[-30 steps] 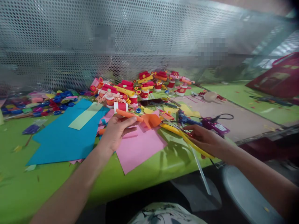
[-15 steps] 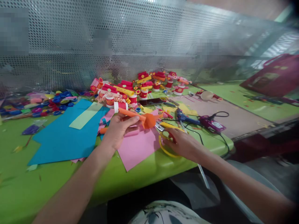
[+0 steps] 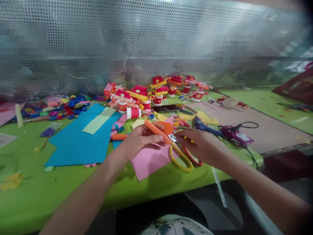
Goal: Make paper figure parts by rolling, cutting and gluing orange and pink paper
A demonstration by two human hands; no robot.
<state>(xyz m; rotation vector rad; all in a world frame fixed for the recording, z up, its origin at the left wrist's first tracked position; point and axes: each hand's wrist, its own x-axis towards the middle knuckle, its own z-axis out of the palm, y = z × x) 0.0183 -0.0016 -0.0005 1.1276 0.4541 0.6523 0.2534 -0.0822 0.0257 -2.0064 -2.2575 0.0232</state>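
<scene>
Right above the pink sheet [image 3: 151, 164] on the green bench [image 3: 127, 194], the left hand [image 3: 139, 142] pinches an orange paper tube [image 3: 154, 128]; the right hand [image 3: 195, 140] is curled beside the scissors [image 3: 172, 138], their metal part close to the tube's lower end, though I cannot tell whether it grips them

The green table [image 3: 29, 204] carries blue paper [image 3: 78, 147] and pink paper [image 3: 149, 163].
</scene>
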